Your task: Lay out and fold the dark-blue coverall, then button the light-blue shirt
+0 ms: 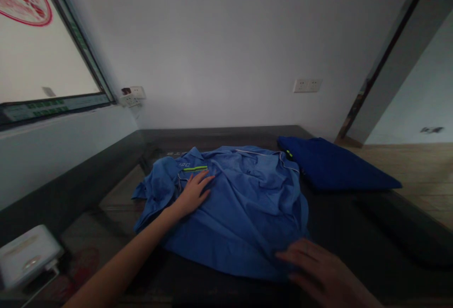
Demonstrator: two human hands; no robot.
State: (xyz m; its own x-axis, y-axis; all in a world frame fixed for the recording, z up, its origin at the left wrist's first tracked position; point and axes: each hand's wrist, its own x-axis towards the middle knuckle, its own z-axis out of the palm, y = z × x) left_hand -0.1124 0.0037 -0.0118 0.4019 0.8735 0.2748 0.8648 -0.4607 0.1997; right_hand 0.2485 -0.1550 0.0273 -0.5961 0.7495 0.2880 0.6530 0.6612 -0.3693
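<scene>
A dark blue piece of cloth (343,164) lies at the right of a dark, glossy table (339,223), close beside a rumpled blue shirt (240,204); whether the two touch is hard to tell. A white device (26,256) with a cable plugged into it sits at the near left corner, well apart from the cloth. Behind, wall sockets (307,86) dot a pale wall (219,53), with a window (46,43) at left. The shirt spreads across the middle of the table, beneath and between a person's two separated hands. The left hand (194,193) rests on it, fingers spread, just below a yellow-green stripe (195,168); the right hand (314,268), blurred, is at its near right edge, its grip unclear.
</scene>
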